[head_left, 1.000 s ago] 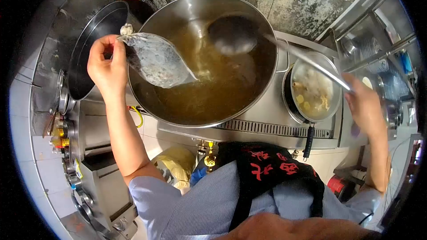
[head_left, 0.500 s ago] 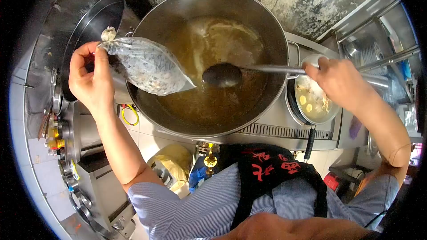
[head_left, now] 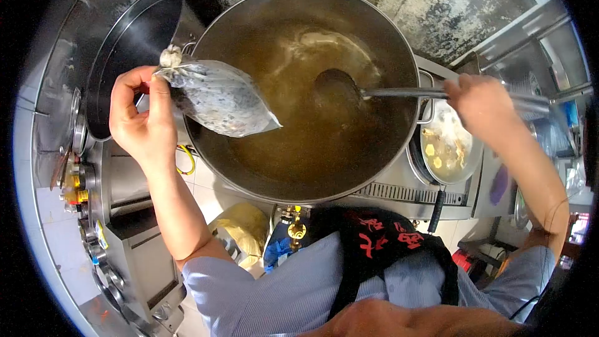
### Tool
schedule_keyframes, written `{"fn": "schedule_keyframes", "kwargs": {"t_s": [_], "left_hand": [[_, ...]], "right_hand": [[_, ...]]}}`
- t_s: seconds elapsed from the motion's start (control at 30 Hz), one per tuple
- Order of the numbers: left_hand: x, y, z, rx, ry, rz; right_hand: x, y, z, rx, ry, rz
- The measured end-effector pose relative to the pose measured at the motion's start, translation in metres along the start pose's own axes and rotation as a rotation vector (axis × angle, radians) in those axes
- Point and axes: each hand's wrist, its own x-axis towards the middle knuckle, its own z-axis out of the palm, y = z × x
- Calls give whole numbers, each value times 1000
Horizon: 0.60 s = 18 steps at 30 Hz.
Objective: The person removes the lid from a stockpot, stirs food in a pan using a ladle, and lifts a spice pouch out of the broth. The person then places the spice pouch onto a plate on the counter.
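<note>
Between thumb and fingers, my left hand [head_left: 146,106] pinches the tied neck of a filled spice bag [head_left: 221,98]. The pale, see-through bag shows dark bits inside and hangs tilted over the left side of a big metal stockpot [head_left: 293,196]. Brownish broth [head_left: 293,143] with pale streaks fills the lower part of the pot. My right hand [head_left: 483,105] is wrapped round the long handle of a ladle [head_left: 399,92] beyond the pot's right rim. The ladle's dark bowl lies in the broth, right of the middle, partly under the surface.
A second deep metal pot [head_left: 134,47] stands at the left. Right of the stockpot, a pan [head_left: 452,156] holds pale liquid with yellow pieces, above a black handle [head_left: 438,209]. A stained wall [head_left: 430,12] rises behind. Bottles [head_left: 76,196] line the left side.
The ladle's bowl has moved right and slightly up through the broth, sinking deeper, as my right hand shifted right. The spice bag stays held over the pot. The whole view has shifted slightly.
</note>
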Motion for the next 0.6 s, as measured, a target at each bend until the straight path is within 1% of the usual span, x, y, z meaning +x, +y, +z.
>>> {"fn": "schedule_keyframes", "kwargs": {"t_s": [0.07, 0.17, 0.27, 0.4, 0.43, 0.53, 0.6], "left_hand": [[-1, -3, 1, -10, -3, -19], [-3, -6, 3, -16, 7, 3], [-5, -7, 8, -50, 11, -25], [-7, -9, 7, -37, 1, -17], [-7, -9, 7, -32, 2, -8], [-7, -10, 6, -28, 8, 9], [-6, -9, 5, -21, 7, 15]], "right_hand": [[-9, 3, -17, 56, -7, 70], [-22, 8, -27, 91, 51, 154], [-32, 9, -35, -50, 143, 285], [-38, 10, -40, -284, 258, 275], [-39, 10, -37, -313, 276, 240], [-33, 0, -30, -324, 211, 210], [-26, -4, -15, -353, 237, 141]]}}
